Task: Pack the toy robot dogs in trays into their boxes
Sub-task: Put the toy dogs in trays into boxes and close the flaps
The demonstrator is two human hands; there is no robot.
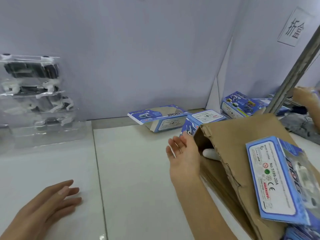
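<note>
The left hand (46, 207) is laid flat on the white table (131, 179), fingers straight, nothing held. The right hand (181, 149) is held with fingers apart at the torn mouth of a brown cardboard carton (242, 135), gripping nothing; something white (210, 153) shows inside, unidentifiable. The toy robot dogs are kept in stacked clear trays (36, 101) far left, well apart. An opened blue box (159, 118) lies by the wall; a filled box (277, 179) rests on the carton. A tray should probably be fetched level and slid squarely into an opened box.
</note>
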